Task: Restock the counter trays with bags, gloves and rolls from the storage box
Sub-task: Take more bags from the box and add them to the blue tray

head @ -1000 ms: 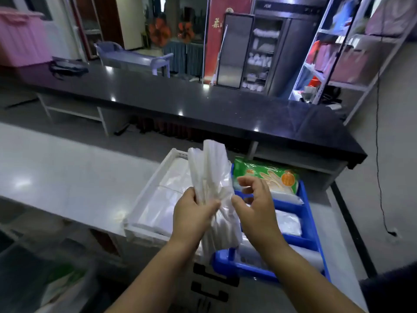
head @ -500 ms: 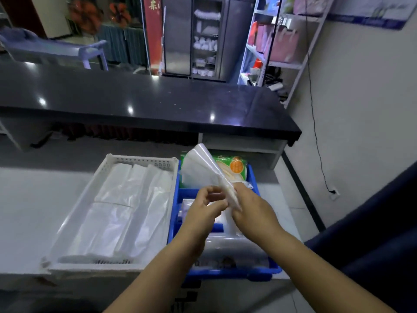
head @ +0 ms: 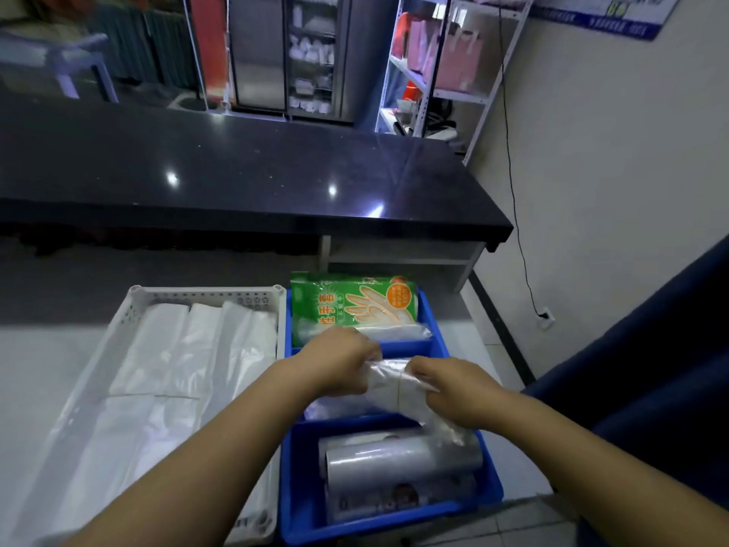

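The pale counter (head: pixel 43 365) carries a white tray (head: pixel 205 290) — just right of it, a blue tray (head: pixel 491 481).

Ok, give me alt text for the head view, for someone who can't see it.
The person's left grip and right grip hold a bundle of clear bags over the middle compartment of a blue tray. Its far compartment holds a green glove pack, the near one film rolls; a white tray of white bags sits to the left.

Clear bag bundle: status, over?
Left hand and right hand both grip clear bag bundle. Bundle over blue tray, between glove pack and rolls. Nothing blocking.
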The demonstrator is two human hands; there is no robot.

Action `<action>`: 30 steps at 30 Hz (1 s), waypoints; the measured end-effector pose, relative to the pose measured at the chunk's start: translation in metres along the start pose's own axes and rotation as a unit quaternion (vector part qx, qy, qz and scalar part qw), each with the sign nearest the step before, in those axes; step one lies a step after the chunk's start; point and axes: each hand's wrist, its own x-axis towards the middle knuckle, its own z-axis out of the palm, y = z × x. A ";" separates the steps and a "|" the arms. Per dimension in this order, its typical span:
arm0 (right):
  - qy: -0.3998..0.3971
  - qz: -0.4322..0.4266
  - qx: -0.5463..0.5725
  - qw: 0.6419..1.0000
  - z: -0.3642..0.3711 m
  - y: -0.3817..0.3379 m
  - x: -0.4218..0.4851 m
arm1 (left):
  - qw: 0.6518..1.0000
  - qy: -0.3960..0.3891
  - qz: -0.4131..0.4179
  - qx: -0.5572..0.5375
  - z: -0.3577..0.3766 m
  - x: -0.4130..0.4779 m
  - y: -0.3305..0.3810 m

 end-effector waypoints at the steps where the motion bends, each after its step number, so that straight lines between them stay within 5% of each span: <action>1: -0.017 0.000 0.005 1.000 -0.003 0.001 0.002 | 0.999 -0.032 -0.007 -0.002 0.003 0.004 -0.004; 6: -0.084 0.010 0.022 0.996 -0.018 0.002 0.012 | 0.992 -0.118 -0.025 -0.042 0.016 0.013 -0.019; 15: -0.071 -0.004 -0.108 0.992 -0.010 -0.010 0.048 | 0.998 -0.047 -0.028 0.020 0.021 0.018 -0.019; 21: 0.070 -0.035 -0.054 0.995 -0.020 0.009 0.060 | 0.990 0.100 -0.100 0.001 -0.010 0.007 -0.026; 25: 0.127 -0.008 -0.015 0.992 -0.042 0.038 0.063 | 0.943 0.244 -0.220 -0.057 -0.010 -0.009 -0.033; 30: 0.166 0.037 0.127 0.977 -0.052 0.065 0.068 | 0.978 0.043 -0.197 -0.050 0.032 0.000 -0.010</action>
